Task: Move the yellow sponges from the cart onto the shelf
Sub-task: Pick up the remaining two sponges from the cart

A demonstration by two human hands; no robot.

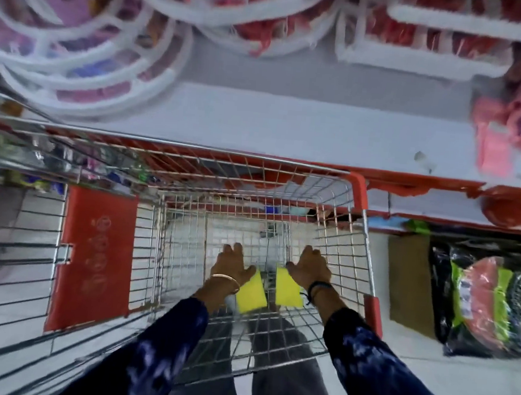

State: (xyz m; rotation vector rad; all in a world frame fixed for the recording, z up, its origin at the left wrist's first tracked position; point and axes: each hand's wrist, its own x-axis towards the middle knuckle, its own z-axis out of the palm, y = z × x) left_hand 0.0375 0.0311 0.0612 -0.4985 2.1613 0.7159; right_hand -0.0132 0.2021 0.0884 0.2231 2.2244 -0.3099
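Observation:
Two yellow sponges lie at the bottom of a wire shopping cart with red trim. My left hand rests over the far end of the left sponge, fingers spread. My right hand covers the far end of the right sponge, fingers also spread. Whether either hand grips its sponge cannot be told. The white shelf with a red front edge runs just beyond the cart.
White round racks of pink and purple goods sit on the shelf at left, a white basket of red goods at the back right, pink items at right. A red cart flap lies left. Packaged goods sit low at right.

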